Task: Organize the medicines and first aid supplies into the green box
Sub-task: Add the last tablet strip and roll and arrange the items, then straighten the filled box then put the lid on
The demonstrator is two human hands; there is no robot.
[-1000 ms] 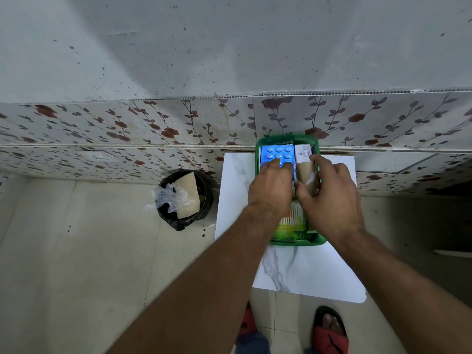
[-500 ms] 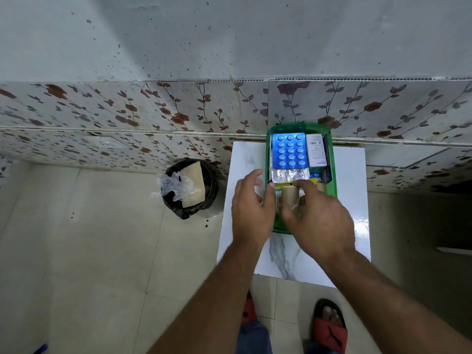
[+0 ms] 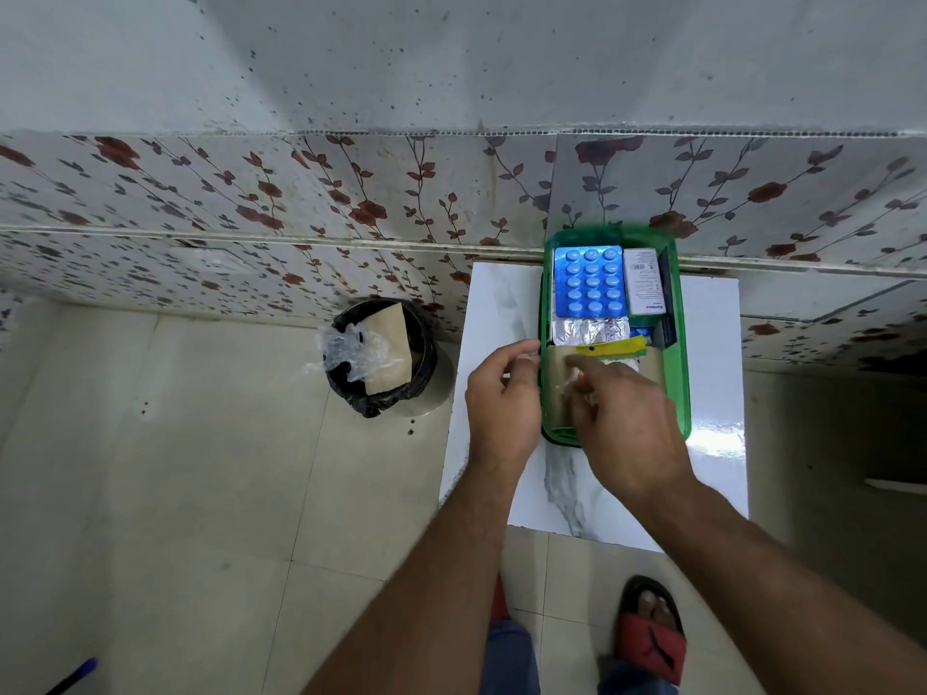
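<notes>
The green box (image 3: 678,353) stands on a white table, against the wall. At its far end lie a blue blister pack (image 3: 589,283) and a white medicine carton (image 3: 645,280); a silver foil strip (image 3: 589,331) and a yellow packet (image 3: 609,349) sit behind them. A beige bandage roll (image 3: 554,393) lies in the near left part. My right hand (image 3: 627,428) hovers over the near half, fingertips pinched at the roll's wrapper. My left hand (image 3: 501,393) sits just outside the left rim, fingers loosely curled, holding nothing. The box's near contents are hidden by my right hand.
The white marble-pattern table (image 3: 715,393) is small and has bare strips on either side of the box. A black bin (image 3: 424,373) with cardboard and plastic stands on the floor to the left. My feet in red sandals (image 3: 652,639) are below, and a blue pen (image 3: 75,674) lies at the bottom left.
Both hands drew back from the middle of the box toward its near end, uncovering the blister pack and foil strip. The bandage roll came to the near left of the box.
</notes>
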